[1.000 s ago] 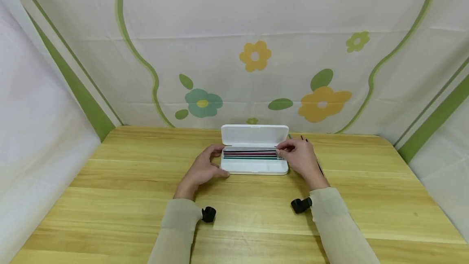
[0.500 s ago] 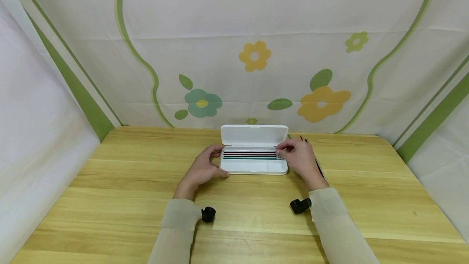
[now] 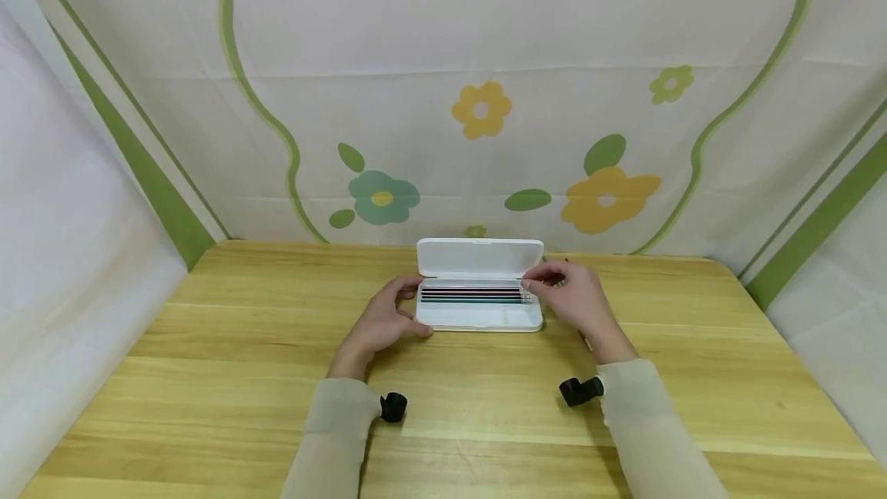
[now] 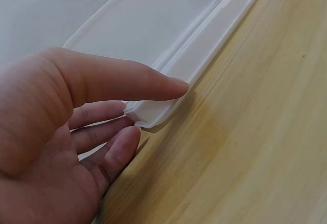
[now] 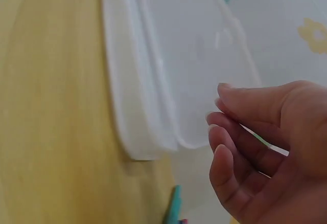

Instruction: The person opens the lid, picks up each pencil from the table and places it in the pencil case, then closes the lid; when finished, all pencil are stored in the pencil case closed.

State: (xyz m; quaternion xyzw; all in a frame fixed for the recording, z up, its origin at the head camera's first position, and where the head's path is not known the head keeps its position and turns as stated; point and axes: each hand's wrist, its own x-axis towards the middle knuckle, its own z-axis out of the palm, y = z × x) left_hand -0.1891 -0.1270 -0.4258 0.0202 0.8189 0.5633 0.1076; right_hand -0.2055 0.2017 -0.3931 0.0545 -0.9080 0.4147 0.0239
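A white pencil case [image 3: 457, 319] lies on the table with its lid [image 3: 480, 259] raised at the back. Inside, several striped pencils [image 3: 471, 296] lie side by side, their pale ends to the right. My left hand [image 3: 377, 322] holds the case's left end; in the left wrist view the thumb [image 4: 163, 83] rests on the front rim while the other fingers curve about the corner. My right hand [image 3: 577, 297] hovers at the case's right end, near the pencil ends. Its fingers [image 5: 225, 173] are loosely bent in the right wrist view, and nothing shows between them.
More pencils lie right of the case, mostly behind my right hand; a teal pencil [image 5: 173, 206] shows in the right wrist view. The wooden table [image 3: 263, 376] extends forward and to both sides. A flower-printed cloth [image 3: 416, 129] hangs behind the table's back edge.
My right hand has drawn slightly right, away from the pencils in the case, and these now show more of their ends. The left hand stays on the case.
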